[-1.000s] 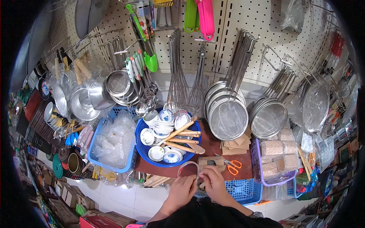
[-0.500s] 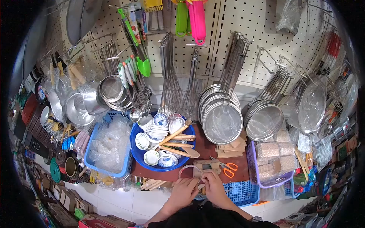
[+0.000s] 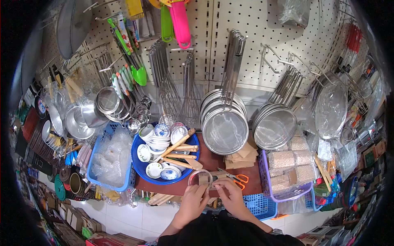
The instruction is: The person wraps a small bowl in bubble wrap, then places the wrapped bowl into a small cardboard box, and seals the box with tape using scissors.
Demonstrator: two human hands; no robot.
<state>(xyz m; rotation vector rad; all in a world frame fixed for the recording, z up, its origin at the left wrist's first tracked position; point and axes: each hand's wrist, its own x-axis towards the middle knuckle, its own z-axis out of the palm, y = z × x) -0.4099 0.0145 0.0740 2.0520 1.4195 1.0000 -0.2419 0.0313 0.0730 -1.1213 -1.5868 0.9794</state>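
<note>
A clear ring that looks like a roll of tape (image 3: 190, 178) stands up at the table's front edge. My left hand (image 3: 193, 203) grips its lower side, fingers bent round it. Close beside it, my right hand (image 3: 232, 199) is closed in a pinch near the ring's right side; what its fingertips hold is too small to make out. Just beyond my right hand lie scissors with orange handles (image 3: 242, 181), partly over a small brown cardboard piece (image 3: 219, 174).
A blue basin (image 3: 141, 174) holds small bowls and wooden-handled tools. Left of it stands a blue basket (image 3: 92, 170) of bubble wrap. A purple basket (image 3: 266, 189) with wrapped packs is at right. Strainers (image 3: 225, 131) and whisks (image 3: 188, 88) hang from the pegboard.
The camera view has turned to the right, so the wall goods sit further left. Both hands have stayed at the ring, and my right fingers have come slightly away from my left ones.
</note>
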